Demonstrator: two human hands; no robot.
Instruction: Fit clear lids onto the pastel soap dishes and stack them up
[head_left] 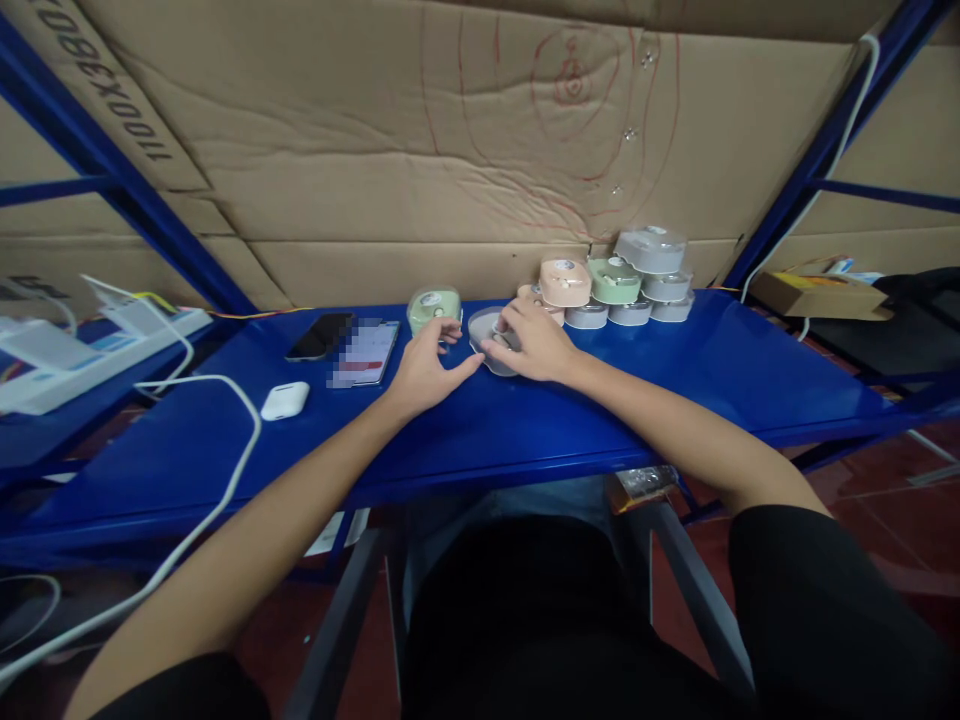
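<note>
A grey, rounded plastic container [484, 328] with a clear rim lies flat on the blue table. My right hand [541, 342] reaches over it from the right, thumb and fingers closed about a small raised part at its middle. That part is mostly covered by the fingers. My left hand [429, 368] is beside the container on the left, its thumb and fingers apart and nothing in it. Just behind the left hand stands a light green container [427, 306] with a clear cover and a round label.
Stacked grey, green and peach containers [615, 282] stand at the back right against the cardboard wall [360, 150]. Left of my hands lie a dark phone [321, 337], a lit phone [375, 352] and a white earbud case [285, 400]. A white cable [244, 450] crosses the left edge.
</note>
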